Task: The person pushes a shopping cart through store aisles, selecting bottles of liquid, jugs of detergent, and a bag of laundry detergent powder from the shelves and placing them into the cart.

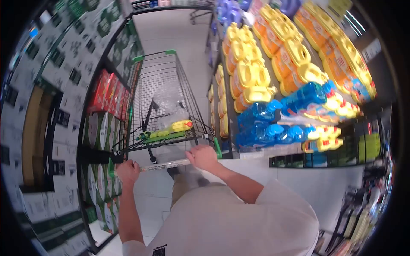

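Observation:
A wire shopping cart (184, 91) with green corner pieces stands in front of me. My left hand (128, 171) is wrapped round the left end of its handle bar (164, 165). Further right, my right hand (201, 157) grips the same bar near its right end. Inside the cart, close to the handle, lies a yellow bottle with a red cap (181, 125). Beside it is something green (160, 133), whose kind I cannot make out. Crumpled clear plastic (168, 100) rests in the middle of the basket.
Shelves of yellow-and-orange jugs (284, 55) and blue bottles (260, 123) line the right side, close to the cart. Stacked white boxes (64, 55) and red boxes (104, 91) border the left. Tiled floor (171, 30) runs ahead between them, with another cart (200, 16) at the far end.

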`<action>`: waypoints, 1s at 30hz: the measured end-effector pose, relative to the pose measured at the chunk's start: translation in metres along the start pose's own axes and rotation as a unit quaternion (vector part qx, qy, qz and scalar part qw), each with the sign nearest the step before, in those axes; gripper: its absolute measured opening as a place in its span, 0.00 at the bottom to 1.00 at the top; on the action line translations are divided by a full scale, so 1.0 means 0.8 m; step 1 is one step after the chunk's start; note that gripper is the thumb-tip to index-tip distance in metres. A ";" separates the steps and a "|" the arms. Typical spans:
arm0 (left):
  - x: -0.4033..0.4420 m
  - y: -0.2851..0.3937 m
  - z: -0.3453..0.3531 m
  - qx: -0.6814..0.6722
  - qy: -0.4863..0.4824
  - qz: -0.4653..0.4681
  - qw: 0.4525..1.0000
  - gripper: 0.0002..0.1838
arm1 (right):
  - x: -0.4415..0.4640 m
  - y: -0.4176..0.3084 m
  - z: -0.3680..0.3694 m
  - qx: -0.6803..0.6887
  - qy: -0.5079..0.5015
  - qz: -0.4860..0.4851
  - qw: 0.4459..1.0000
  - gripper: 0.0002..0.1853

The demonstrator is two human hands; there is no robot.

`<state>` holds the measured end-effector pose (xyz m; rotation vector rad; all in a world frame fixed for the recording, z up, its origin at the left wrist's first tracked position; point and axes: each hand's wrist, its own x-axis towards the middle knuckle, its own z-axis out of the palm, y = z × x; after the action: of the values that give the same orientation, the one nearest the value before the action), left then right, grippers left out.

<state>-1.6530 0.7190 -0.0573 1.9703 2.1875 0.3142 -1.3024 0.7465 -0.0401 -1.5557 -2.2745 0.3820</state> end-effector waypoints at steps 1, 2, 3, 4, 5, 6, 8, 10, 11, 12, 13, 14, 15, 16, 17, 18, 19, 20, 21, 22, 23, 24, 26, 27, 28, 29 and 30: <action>0.014 -0.010 0.007 0.010 0.005 0.002 1.000 0.16 | 0.012 -0.002 0.000 -0.001 0.002 0.001 1.000 0.18; 0.032 -0.016 0.012 0.015 0.014 0.010 1.000 0.16 | 0.022 0.000 -0.004 -0.006 0.007 0.004 1.000 0.18; 0.049 -0.016 0.012 0.032 0.010 0.017 0.999 0.17 | 0.032 0.000 -0.006 -0.012 -0.012 0.036 0.999 0.19; 0.063 -0.017 0.011 0.050 0.007 0.018 0.999 0.17 | 0.045 -0.003 -0.006 -0.014 -0.035 0.064 0.997 0.21; 0.077 -0.017 0.007 0.052 -0.016 0.059 0.997 0.17 | 0.055 -0.003 -0.006 -0.023 -0.056 0.087 0.994 0.22; 0.093 -0.020 0.008 0.064 -0.002 0.063 0.996 0.18 | 0.068 0.002 -0.003 -0.036 -0.074 0.097 0.992 0.23; 0.122 -0.025 0.009 0.076 0.009 0.077 0.994 0.19 | 0.090 0.003 -0.005 -0.036 -0.056 0.129 0.989 0.23; 0.148 -0.021 0.003 0.071 -0.004 0.071 0.995 0.21 | 0.112 0.006 -0.002 -0.035 -0.049 0.137 0.989 0.23; 0.160 -0.020 0.001 0.072 -0.008 0.077 0.994 0.21 | 0.121 0.008 0.000 -0.040 -0.028 0.135 0.990 0.24; 0.171 -0.013 -0.010 0.085 -0.031 0.076 0.993 0.22 | 0.127 0.011 -0.003 -0.033 -0.019 0.141 0.989 0.24; 0.185 -0.011 -0.009 0.087 -0.030 0.078 0.993 0.22 | 0.137 0.015 -0.001 -0.042 -0.019 0.148 0.988 0.24; 0.195 -0.007 -0.011 0.085 -0.030 0.085 0.992 0.22 | 0.145 0.018 0.002 -0.045 -0.015 0.154 0.987 0.24; 0.204 -0.003 -0.017 0.073 -0.031 0.088 0.993 0.23 | 0.154 0.022 0.006 -0.054 -0.013 0.156 0.986 0.24; 0.211 0.000 -0.020 0.062 -0.032 0.090 0.994 0.23 | 0.163 0.026 0.011 -0.061 -0.012 0.156 0.986 0.24; 0.219 0.000 -0.018 0.062 -0.032 0.090 0.993 0.23 | 0.171 0.031 0.018 -0.057 0.000 0.162 0.985 0.24; 0.229 0.000 -0.017 0.065 -0.030 0.093 0.993 0.23 | 0.177 0.033 0.018 -0.058 -0.001 0.162 0.985 0.24; 0.235 0.004 -0.019 0.076 -0.042 0.091 0.992 0.23 | 0.177 0.034 0.013 -0.049 -0.006 0.177 0.983 0.24; 0.245 0.002 -0.013 0.074 -0.037 0.085 0.993 0.23 | 0.186 0.034 0.012 -0.052 0.002 0.181 0.982 0.24; 0.253 -0.003 -0.007 0.074 -0.031 0.091 0.993 0.23 | 0.195 0.034 0.012 -0.050 -0.011 0.193 0.980 0.24; 0.262 -0.006 -0.007 0.075 -0.024 0.096 0.992 0.22 | 0.203 0.033 0.010 -0.048 -0.012 0.182 0.982 0.24; 0.269 -0.010 -0.008 0.079 -0.019 0.087 0.993 0.22 | 0.210 0.032 0.008 -0.056 -0.023 0.194 0.979 0.24; 0.274 -0.009 -0.009 0.076 -0.023 0.083 0.993 0.22 | 0.216 0.032 0.008 -0.064 -0.034 0.209 0.975 0.24; 0.280 0.001 -0.009 0.087 -0.050 0.072 0.992 0.22 | 0.218 0.041 0.006 -0.052 -0.067 0.214 0.973 0.25; 0.286 0.001 -0.008 0.077 -0.052 0.074 0.993 0.23 | 0.224 0.041 0.001 -0.058 -0.069 0.214 0.973 0.25; 0.293 0.002 -0.007 0.066 -0.053 0.076 0.993 0.23 | 0.230 0.043 -0.001 -0.065 -0.071 0.214 0.972 0.25; 0.298 0.002 -0.006 0.061 -0.052 0.079 0.994 0.23 | 0.236 0.047 0.001 -0.069 -0.073 0.212 0.972 0.25; 0.302 0.001 -0.006 0.063 -0.051 0.075 0.994 0.23 | 0.241 0.049 0.003 -0.067 -0.074 0.208 0.973 0.25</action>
<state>-1.6785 0.9594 -0.0508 2.1706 2.0480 0.0948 -1.3348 0.9403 -0.0317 -2.1476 -2.1038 0.4740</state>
